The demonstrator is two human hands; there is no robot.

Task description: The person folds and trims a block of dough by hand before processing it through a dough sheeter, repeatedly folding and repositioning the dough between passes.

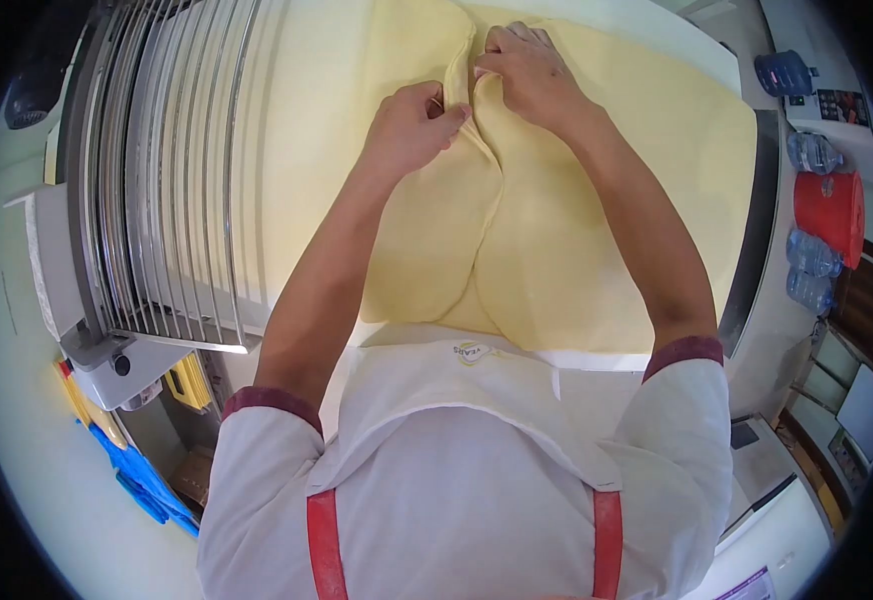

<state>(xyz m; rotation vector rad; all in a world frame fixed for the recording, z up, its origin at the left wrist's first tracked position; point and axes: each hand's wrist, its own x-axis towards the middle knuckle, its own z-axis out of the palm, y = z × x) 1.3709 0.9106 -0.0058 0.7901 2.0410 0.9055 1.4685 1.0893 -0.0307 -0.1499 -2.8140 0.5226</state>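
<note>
A wide, pale yellow sheet of dough point(597, 240) lies on the white belt in front of me, with two edges meeting along a seam down its middle. My left hand point(412, 130) pinches the raised edge left of the seam between thumb and fingers. Further up and to the right, my right hand point(535, 75) is closed on the edge on the other side of the seam, its fingertips partly hidden. A narrow gap shows between the two edges near my hands; lower down they touch or lie very close.
A metal guard of parallel bars point(167, 180) stands over the belt at left. A dark machine edge point(755, 220) borders the right side. Beyond it are a red bucket point(829, 215) and several water bottles point(815, 153). Blue cloth point(142, 475) hangs at lower left.
</note>
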